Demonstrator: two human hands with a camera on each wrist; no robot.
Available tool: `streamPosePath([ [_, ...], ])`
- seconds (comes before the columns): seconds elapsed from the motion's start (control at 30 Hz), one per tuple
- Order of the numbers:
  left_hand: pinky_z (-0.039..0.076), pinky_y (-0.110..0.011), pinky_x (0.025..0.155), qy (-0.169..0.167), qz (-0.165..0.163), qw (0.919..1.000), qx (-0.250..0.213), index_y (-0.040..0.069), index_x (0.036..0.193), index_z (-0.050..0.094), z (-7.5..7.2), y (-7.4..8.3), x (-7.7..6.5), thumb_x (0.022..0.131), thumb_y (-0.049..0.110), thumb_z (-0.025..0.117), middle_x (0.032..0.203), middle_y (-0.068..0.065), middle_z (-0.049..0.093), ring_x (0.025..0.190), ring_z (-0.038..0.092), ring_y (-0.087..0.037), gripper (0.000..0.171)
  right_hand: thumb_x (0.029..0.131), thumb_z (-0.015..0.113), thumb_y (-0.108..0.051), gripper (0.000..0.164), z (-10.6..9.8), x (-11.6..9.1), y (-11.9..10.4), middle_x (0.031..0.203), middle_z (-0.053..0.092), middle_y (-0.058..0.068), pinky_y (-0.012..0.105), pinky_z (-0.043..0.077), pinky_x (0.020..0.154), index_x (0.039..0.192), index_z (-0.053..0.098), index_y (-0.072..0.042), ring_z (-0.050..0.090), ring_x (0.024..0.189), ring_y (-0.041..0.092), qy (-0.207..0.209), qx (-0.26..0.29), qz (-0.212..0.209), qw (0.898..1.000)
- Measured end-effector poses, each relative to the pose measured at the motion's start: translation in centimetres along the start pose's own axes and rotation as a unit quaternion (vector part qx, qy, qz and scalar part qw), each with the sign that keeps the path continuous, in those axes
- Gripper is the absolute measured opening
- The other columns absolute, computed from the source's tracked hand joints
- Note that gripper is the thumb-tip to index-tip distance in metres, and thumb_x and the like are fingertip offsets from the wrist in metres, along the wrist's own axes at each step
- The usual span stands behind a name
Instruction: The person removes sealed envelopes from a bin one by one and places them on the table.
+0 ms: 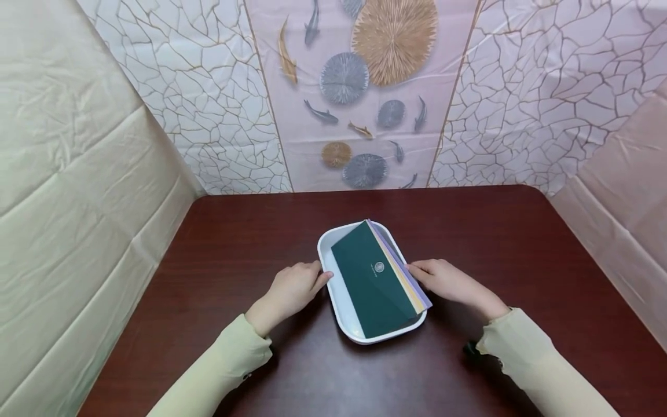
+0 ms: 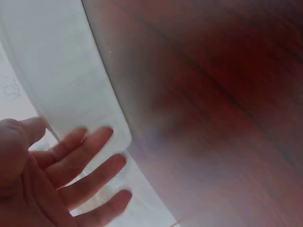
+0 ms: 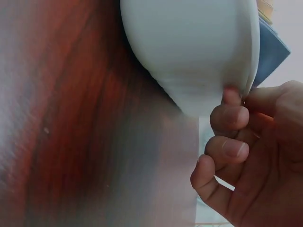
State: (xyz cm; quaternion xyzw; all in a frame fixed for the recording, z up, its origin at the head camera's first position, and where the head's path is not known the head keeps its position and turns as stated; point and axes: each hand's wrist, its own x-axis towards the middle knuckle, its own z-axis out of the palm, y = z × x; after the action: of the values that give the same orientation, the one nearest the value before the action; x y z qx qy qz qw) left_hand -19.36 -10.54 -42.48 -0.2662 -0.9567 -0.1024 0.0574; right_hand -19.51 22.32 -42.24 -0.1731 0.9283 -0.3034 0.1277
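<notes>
A white tray (image 1: pixel 342 301) with rounded corners stands between the two hands in the head view. Stacked slantwise in it are thin booklets: a dark green booklet (image 1: pixel 367 284) with a small round emblem on top, and pale yellow and purple edges (image 1: pixel 405 270) showing at its right. The stack overlaps the tray's right rim. My left hand (image 1: pixel 294 288) grips the left rim, thumb over it and fingers along the outer wall. On the opposite side, my right hand (image 1: pixel 448 282) pinches the rim between thumb and index finger, other fingers curled below, as the right wrist view shows.
The tray is over a dark reddish-brown table (image 1: pixel 250 243). Behind the table's far edge hangs a patterned cloth (image 1: pixel 344 133) with fish and round leaf shapes. Cream drapes (image 1: pixel 94 174) line the left side, and a pinkish drape (image 1: pixel 620 214) the right.
</notes>
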Motion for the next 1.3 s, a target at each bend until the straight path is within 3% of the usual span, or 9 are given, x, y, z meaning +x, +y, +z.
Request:
streamPosePath([
  [0.13,0.042,-0.038,0.047,-0.026,0.000,0.9997,0.002,0.016,0.074,0.053,-0.6,0.6,-0.5,0.098,0.042,0.044,0.055,0.002,0.045,0.054,0.054,-0.021,0.036,0.095,0.046,-0.050,0.041,-0.4,1.0,0.7,0.065,0.049,-0.002,0.030,0.039,0.061,0.087,0.066,-0.016,0.048,0.063,0.014,-0.003,0.049,0.028,0.998],
  [0.3,0.040,-0.037,0.045,-0.033,0.017,0.9993,0.008,0.018,0.067,0.049,-1.4,1.5,-1.1,0.097,0.041,0.048,0.051,0.003,0.040,0.050,0.049,-0.018,0.038,0.090,0.054,-0.052,0.042,-0.8,2.2,1.3,0.066,0.049,-0.001,0.030,0.038,0.060,0.075,0.060,-0.013,0.047,0.064,0.018,0.006,0.097,0.039,0.995],
  [0.6,0.035,-0.034,0.039,-0.015,0.001,0.9996,0.025,0.018,0.056,0.040,-1.2,3.3,-2.3,0.096,0.041,0.049,0.045,0.004,0.034,0.042,0.041,-0.016,0.047,0.089,0.061,-0.043,0.026,-1.6,5.1,1.5,0.089,0.066,-0.004,0.032,0.038,0.068,0.089,0.073,-0.020,0.049,0.079,0.018,0.018,0.070,0.036,0.997],
  [0.8,0.034,-0.033,0.036,0.011,0.015,0.9979,0.062,0.020,0.049,0.036,-1.0,4.7,-2.2,0.096,0.044,0.048,0.044,0.006,0.034,0.042,0.046,-0.016,0.053,0.087,0.063,-0.044,0.029,-2.2,7.0,1.1,0.095,0.069,-0.002,0.031,0.042,0.072,0.094,0.075,-0.018,0.055,0.085,0.018,0.024,0.077,0.046,0.996],
  [0.93,0.035,-0.034,0.036,0.023,0.023,0.9965,0.076,0.021,0.048,0.037,-0.6,5.2,-1.9,0.096,0.045,0.047,0.045,0.006,0.035,0.044,0.049,-0.017,0.055,0.084,0.062,-0.051,0.038,-2.1,7.2,1.7,0.102,0.068,-0.001,0.032,0.042,0.078,0.099,0.075,-0.018,0.056,0.093,0.016,0.034,0.093,0.060,0.993],
  [1.17,0.031,-0.033,0.036,0.017,0.025,0.9973,0.067,0.022,0.048,0.036,-0.7,3.8,-1.2,0.095,0.053,0.043,0.043,0.008,0.032,0.041,0.040,-0.012,0.057,0.089,0.055,-0.053,0.045,-1.6,5.8,1.6,0.107,0.066,0.003,0.036,0.044,0.077,0.111,0.069,-0.016,0.055,0.090,0.022,0.099,0.094,0.048,0.989],
  [1.3,0.031,-0.032,0.036,0.053,-0.006,0.9963,0.068,0.021,0.055,0.042,-1.8,1.2,-0.1,0.096,0.051,0.042,0.045,0.007,0.036,0.041,0.042,-0.014,0.051,0.095,0.046,-0.051,0.049,-1.4,3.3,1.0,0.107,0.063,0.010,0.038,0.044,0.074,0.123,0.061,-0.014,0.054,0.087,0.024,0.169,0.094,0.064,0.979],
])
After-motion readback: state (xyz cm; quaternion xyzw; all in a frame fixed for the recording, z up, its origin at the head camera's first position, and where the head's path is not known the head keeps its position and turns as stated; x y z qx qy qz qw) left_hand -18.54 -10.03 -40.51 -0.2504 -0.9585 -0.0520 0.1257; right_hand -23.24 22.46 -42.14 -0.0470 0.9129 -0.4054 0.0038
